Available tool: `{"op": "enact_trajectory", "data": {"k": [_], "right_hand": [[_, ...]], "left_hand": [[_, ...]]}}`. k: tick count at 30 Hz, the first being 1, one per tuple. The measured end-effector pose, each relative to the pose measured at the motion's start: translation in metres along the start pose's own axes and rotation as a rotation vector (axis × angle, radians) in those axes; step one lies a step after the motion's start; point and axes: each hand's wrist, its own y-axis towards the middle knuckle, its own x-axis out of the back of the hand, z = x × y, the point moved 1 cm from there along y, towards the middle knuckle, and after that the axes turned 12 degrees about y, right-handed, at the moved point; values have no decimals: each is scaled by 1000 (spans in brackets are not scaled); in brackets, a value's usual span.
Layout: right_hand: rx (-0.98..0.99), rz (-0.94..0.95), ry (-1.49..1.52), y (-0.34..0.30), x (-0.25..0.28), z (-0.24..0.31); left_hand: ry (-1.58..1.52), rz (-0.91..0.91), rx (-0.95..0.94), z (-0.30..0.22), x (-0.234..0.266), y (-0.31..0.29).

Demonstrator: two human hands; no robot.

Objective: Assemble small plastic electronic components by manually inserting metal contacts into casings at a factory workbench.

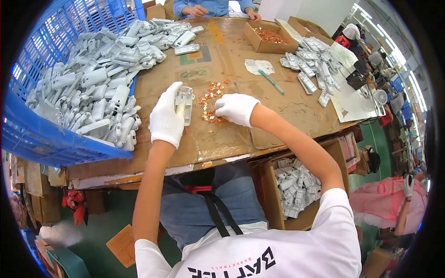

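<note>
My left hand (168, 116), in a white knit glove, is closed around a pale grey plastic housing (187, 105) whose hollow inner side faces up. To the right of it lies a loose strip of small copper-coloured metal pieces (212, 95) on the cardboard-covered table (232, 143). My right hand (236, 109), gloved in white too, reaches over the right edge of these pieces. Its fingers are bent together at the pieces, and whatever is between the fingertips is hidden or too small to name.
A blue crate (60, 148) spills grey housings (99, 76) at left. At the back right stand a carton of copper pieces (271, 45) and more housings (306, 65). A teal pen (271, 82) lies near paper (258, 67). Below right is a filled carton (296, 190). A person (215, 7) sits opposite.
</note>
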Motion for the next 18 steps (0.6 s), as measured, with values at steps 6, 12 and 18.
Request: {"op": "enact_trajectory", "data": {"k": [6, 12, 18], "right_hand": [[-22, -30, 203, -8, 10, -9], [-59, -191, 244, -15, 11, -20], [70, -123, 59, -15, 6, 5]], "left_hand": [[-292, 147, 134, -4, 10, -20], [-363, 247, 89, 11, 2, -48], [-356, 335, 203, -4, 4, -67]]}}
